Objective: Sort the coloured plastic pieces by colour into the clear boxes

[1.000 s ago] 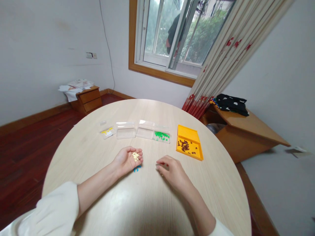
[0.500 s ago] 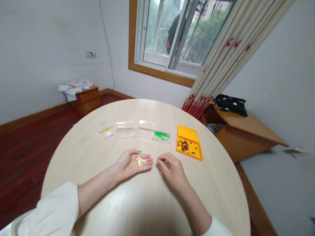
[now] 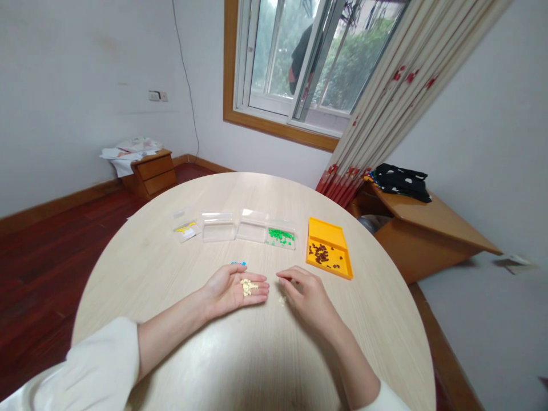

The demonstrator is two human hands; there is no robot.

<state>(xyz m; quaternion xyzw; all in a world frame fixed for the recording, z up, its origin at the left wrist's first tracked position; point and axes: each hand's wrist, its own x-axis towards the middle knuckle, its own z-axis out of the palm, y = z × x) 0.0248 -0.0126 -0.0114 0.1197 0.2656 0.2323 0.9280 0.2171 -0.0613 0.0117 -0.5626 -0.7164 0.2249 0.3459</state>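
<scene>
My left hand (image 3: 233,291) lies palm up above the table, fingers stretched out, with a small heap of cream pieces (image 3: 247,287) resting on the palm and fingers. Just beyond its thumb are some blue pieces (image 3: 238,264), partly hidden by the hand. To its right, my right hand (image 3: 306,294) is palm down, with thumb and fingertips close together. Whatever those fingertips may hold is too small to make out. A few cream pieces (image 3: 282,299) lie on the table beside the right thumb.
Beyond my hands stand clear plastic boxes (image 3: 218,228), one with green pieces (image 3: 280,236), another with yellow pieces (image 3: 186,228). An open orange case (image 3: 329,248) holding dark brown pieces (image 3: 321,254) is at the right of the round table (image 3: 240,354).
Both hands have shifted slightly to the right and nearer to me. More of the blue pieces now shows beyond my left thumb, and the cream pieces by my right thumb are more exposed.
</scene>
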